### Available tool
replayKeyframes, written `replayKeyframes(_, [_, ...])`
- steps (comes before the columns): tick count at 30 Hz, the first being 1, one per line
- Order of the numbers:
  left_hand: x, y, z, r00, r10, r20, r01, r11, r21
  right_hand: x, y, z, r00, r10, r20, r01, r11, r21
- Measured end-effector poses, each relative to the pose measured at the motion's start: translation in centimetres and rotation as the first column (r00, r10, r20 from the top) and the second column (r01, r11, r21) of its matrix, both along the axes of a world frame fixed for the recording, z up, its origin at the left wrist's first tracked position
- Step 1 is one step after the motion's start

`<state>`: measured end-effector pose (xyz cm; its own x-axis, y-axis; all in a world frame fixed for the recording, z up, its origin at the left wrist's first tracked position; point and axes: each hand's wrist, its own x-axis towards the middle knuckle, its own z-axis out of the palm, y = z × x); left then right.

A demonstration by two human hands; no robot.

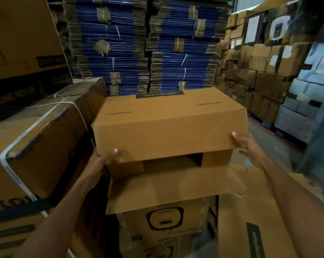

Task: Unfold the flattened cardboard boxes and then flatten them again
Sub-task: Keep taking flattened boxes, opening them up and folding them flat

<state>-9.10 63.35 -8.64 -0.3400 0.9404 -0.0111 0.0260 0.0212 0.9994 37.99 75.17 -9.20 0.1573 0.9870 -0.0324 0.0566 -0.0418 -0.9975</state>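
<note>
- Head view: we see the opened box (168,125) held up at centre frame, its near long flap (168,189) hanging open toward us and two short flaps folded inward at the mouth.
- Room to move is tight on the left, where a strapped carton (40,146) stands just beside the box; on the right a strip of bare floor (265,140) lies open before the wall of stacked cartons (254,75).
- Behind the box rise bundles of flat blue cardboard (138,43); below it sit printed cartons (163,222), partly covered by the flap.
- We cannot see the box's far end or underside; the background is blurred.
- Our left hand (106,159) grips the near lower left corner, thumb on the front panel.
- Our right hand (248,148) clasps the near right corner, thumb on the panel, fingers hidden behind.
</note>
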Motion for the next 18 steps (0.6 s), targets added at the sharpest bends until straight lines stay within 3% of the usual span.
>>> replayKeyframes(5, [-0.3, 0.4, 0.1, 0.988, 0.128, -0.091, -0.129, 0.992, -0.002, -0.2, 0.6, -0.7, 0.998, -0.038, -0.041, 0.040, 0.998, 0.041])
replayKeyframes(11, [-0.3, 0.0, 5.4, 0.916, 0.289, -0.277, -0.227, 0.945, 0.235, -1.2, 0.9, 5.9, 0.976, -0.217, 0.020, 0.193, 0.901, 0.389])
replayKeyframes(14, [-1.0, 0.4, 8.1, 0.858, 0.354, -0.371, -0.253, 0.922, 0.294, -2.4, 1.8, 9.7, 0.939, -0.255, 0.232, 0.141, 0.899, 0.416])
replayKeyframes(16, [-1.5, 0.9, 8.6, 0.791, 0.275, -0.546, -0.203, 0.961, 0.190, -3.2, 2.1, 10.5, 0.886, -0.171, 0.430, 0.045, 0.957, 0.287])
replayKeyframes(18, [-1.6, 1.3, 7.9, 0.680, 0.179, -0.711, -0.166, 0.982, 0.088, -3.9, 2.2, 9.9, 0.777, -0.106, 0.621, -0.029, 0.979, 0.204])
